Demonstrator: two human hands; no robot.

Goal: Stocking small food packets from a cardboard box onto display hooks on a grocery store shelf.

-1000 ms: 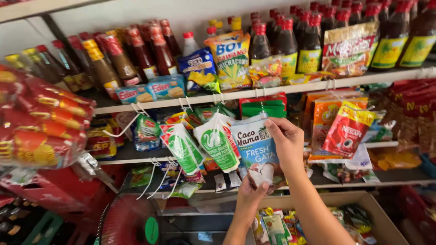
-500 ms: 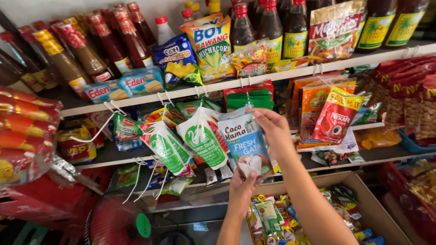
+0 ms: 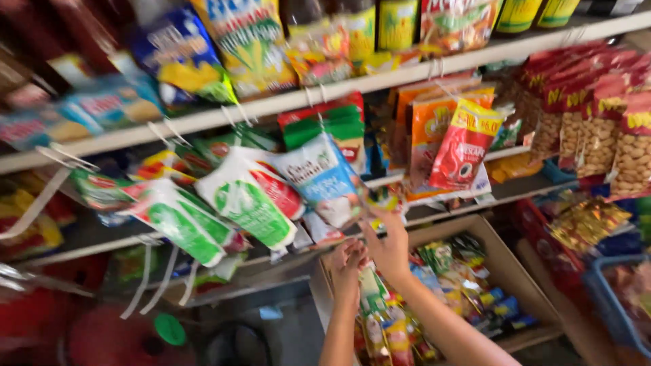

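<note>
Both hands work under the hanging blue-and-white sachet (image 3: 324, 177). Right hand (image 3: 388, 249) has fingers pinched on a small sachet strip (image 3: 384, 200) beside it; left hand (image 3: 347, 266) curled, grip unclear in blur. Best steady the strip low, pull gently.

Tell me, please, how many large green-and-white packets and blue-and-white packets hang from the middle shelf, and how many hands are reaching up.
green-and-white packets: 2
blue-and-white packet: 1
hands, the left hand and the right hand: 2
Total: 5
</note>
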